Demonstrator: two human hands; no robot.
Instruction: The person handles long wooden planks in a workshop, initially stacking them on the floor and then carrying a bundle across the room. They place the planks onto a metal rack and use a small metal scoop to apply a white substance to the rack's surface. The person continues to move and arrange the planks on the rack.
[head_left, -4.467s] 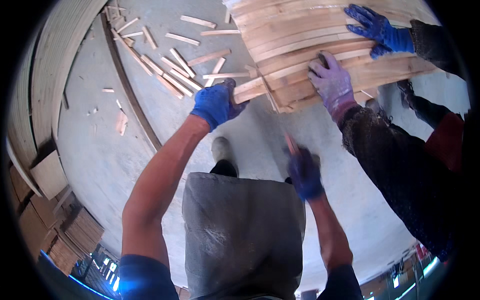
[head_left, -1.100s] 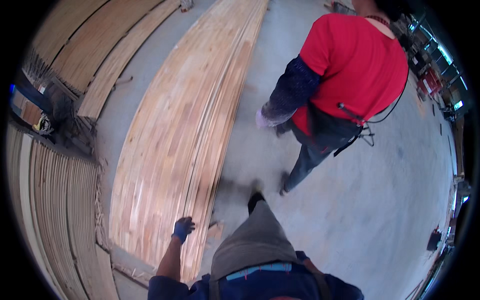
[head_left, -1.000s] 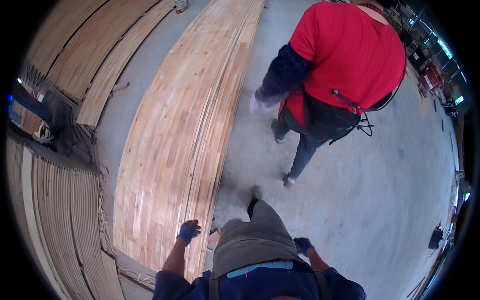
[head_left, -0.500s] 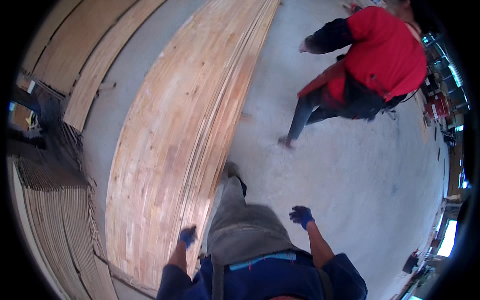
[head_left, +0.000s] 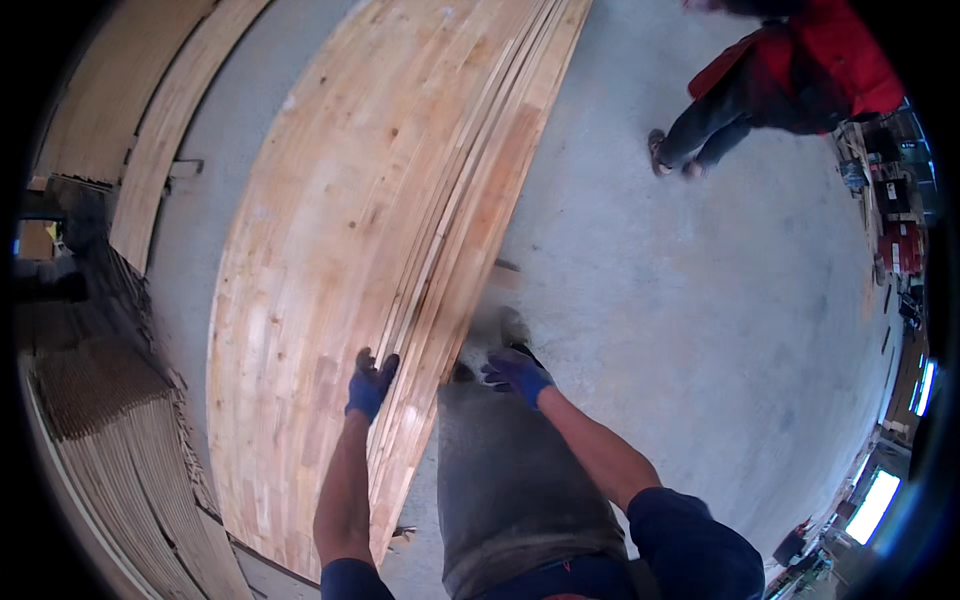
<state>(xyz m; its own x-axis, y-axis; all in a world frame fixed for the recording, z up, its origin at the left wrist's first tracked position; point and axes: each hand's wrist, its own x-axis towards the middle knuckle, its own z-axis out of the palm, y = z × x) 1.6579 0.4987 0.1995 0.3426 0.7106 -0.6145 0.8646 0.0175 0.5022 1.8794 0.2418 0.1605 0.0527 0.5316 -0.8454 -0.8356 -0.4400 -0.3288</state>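
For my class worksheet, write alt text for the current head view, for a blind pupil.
A gloved left hand, open, is over long wooden boards; the open right hand is beside them, near a grey apron. A co-worker in red is at upper right.

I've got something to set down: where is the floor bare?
Widest: smooth grey floor between the long pale wooden panels and dark clutter at right. Narrower: between those panels and the brown wooden plank, upper left. Crowded: lower left, with stacked brown boards.
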